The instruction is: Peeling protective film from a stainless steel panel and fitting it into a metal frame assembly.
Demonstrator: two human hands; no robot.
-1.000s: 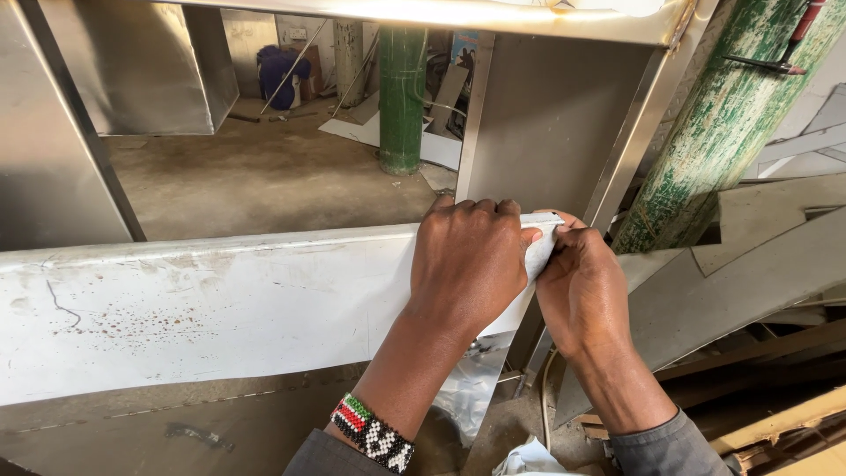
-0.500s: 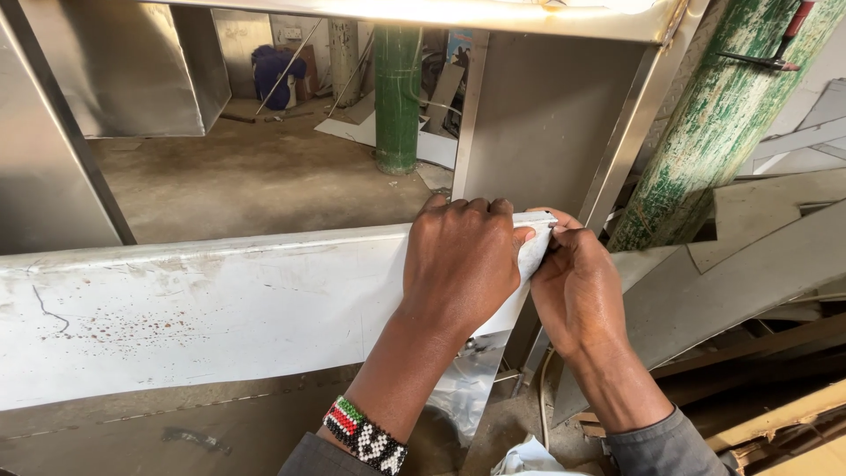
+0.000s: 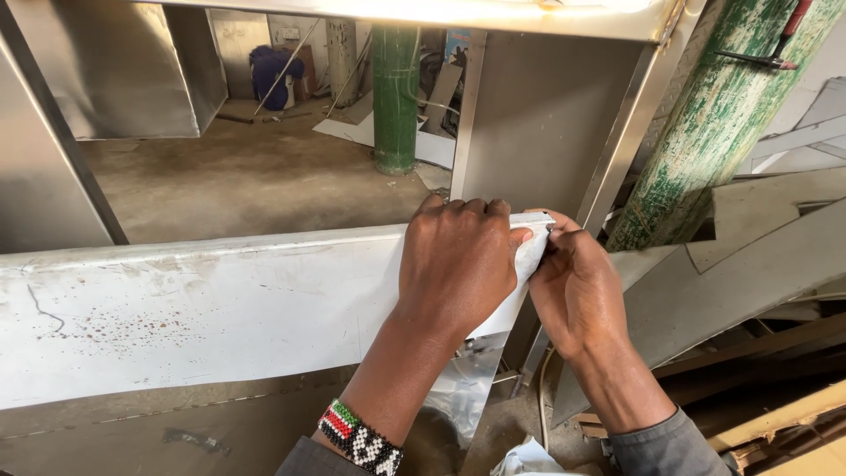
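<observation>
- The white protective film (image 3: pixel 203 308) covers the face of a long metal panel (image 3: pixel 220 392) and runs away to the left of both hands; its right-hand end sits under them, at the panel's upper right corner.
- The left hand (image 3: pixel 458 264) lies palm-down over that corner, fingers curled over the top edge, thumb pointing toward the other hand; it presses on the film rather than visibly clamping it.
- The right hand (image 3: pixel 577 291) is just beside the left, touching it at the thumb, with fingertips pinched narrow on the film's corner at the top edge.
- Below the grip a loose strip of peeled film (image 3: pixel 467 388) hangs down from under the left palm.
- Both forearms rise from the bottom edge of the view, wrists bent slightly inward; a beaded bracelet (image 3: pixel 359 438) circles the left wrist.
- Beyond the grip stands a green post (image 3: pixel 394 97); to its right, a worn green-painted pole (image 3: pixel 705 132) leans.
</observation>
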